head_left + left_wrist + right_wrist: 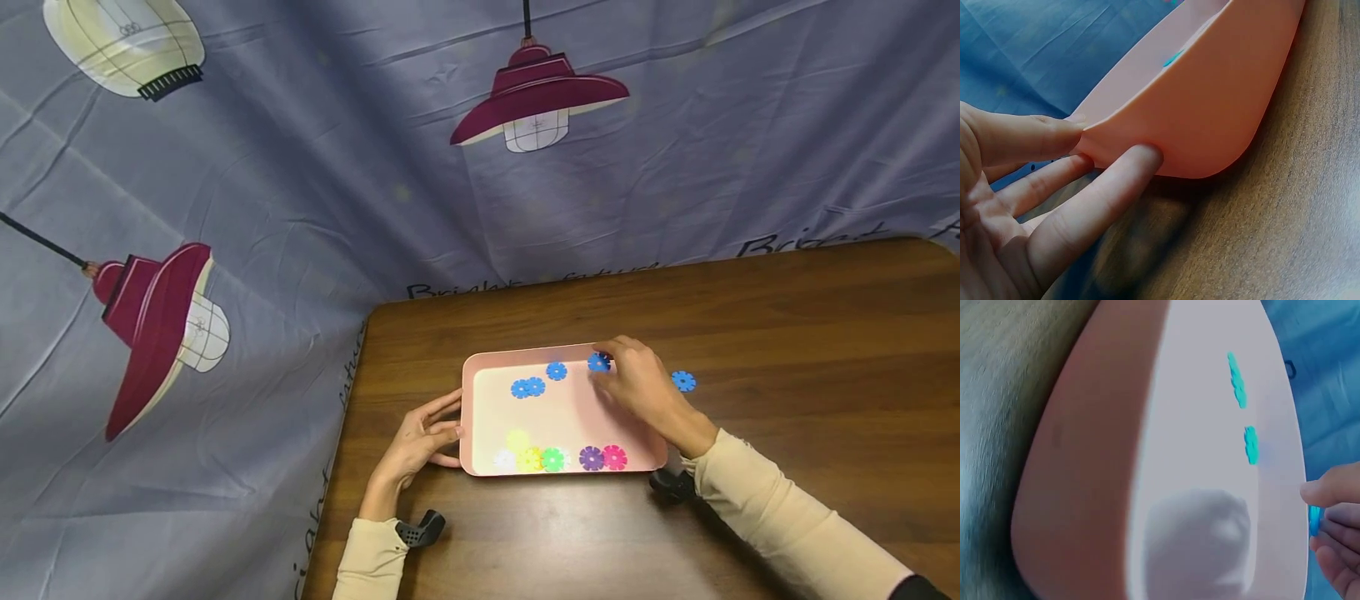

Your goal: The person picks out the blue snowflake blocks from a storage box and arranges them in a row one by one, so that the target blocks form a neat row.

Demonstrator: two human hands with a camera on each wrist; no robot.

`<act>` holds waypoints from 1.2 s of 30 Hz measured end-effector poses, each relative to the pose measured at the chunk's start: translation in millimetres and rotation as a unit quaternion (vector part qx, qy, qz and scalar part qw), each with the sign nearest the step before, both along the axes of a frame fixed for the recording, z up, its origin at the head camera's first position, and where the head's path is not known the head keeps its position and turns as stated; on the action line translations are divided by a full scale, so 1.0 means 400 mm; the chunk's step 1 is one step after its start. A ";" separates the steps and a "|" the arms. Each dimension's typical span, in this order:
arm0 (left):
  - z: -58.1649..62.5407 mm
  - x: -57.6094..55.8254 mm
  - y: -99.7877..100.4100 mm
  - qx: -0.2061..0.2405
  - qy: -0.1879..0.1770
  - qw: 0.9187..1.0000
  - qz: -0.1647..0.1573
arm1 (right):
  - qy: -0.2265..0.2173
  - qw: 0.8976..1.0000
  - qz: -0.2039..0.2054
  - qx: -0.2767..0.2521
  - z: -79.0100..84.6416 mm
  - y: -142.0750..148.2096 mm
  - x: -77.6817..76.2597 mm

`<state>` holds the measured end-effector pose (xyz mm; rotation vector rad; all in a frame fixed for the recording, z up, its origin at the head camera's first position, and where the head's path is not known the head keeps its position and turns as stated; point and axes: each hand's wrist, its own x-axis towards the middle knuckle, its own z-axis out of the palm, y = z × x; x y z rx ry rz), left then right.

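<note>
My right hand (pixel 637 379) pinches a blue notched plastic disc (pixel 599 362) over the far right part of the pink tray (pixel 467 417). In the right wrist view, this blue disc (pixel 1314 520) shows between thumb and fingers, beside the tray's rim. Outstretched fingers of my left hand (pixel 416 437) touch the tray's left end from outside; in the left wrist view their fingertips (pixel 1147 156) press on the outer wall. Inside lie a blue disc (pixel 557 371) and two overlapping blue discs (pixel 521 389) toward the far side.
Along the tray's near side sit yellow (pixel 529 459), green (pixel 552 459), purple (pixel 592 458) and pink (pixel 615 457) discs, with pale ones among them. Another blue disc (pixel 683 381) lies on the wooden table (pixel 825 350), right of the tray. A blue-grey curtain (pixel 337 167) hangs behind.
</note>
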<state>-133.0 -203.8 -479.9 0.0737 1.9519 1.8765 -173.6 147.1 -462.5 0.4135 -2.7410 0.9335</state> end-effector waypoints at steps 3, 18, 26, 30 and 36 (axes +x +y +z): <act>-0.001 0.000 0.000 0.001 -0.001 1.000 0.000 | 0.004 1.000 -0.009 -0.007 0.007 0.021 0.003; -0.003 0.002 0.002 0.006 -0.003 1.000 -0.002 | 0.052 0.998 -0.032 -0.008 0.019 0.142 0.017; -0.002 0.002 0.003 0.007 -0.001 1.000 -0.006 | 0.057 0.997 -0.055 0.006 0.012 0.208 0.019; -0.002 0.003 0.003 0.006 -0.002 1.000 -0.004 | 0.041 0.997 -0.064 0.016 0.001 0.239 0.024; -0.001 0.004 0.001 0.003 0.000 1.000 -0.007 | 0.033 0.996 -0.081 0.030 -0.014 0.282 0.035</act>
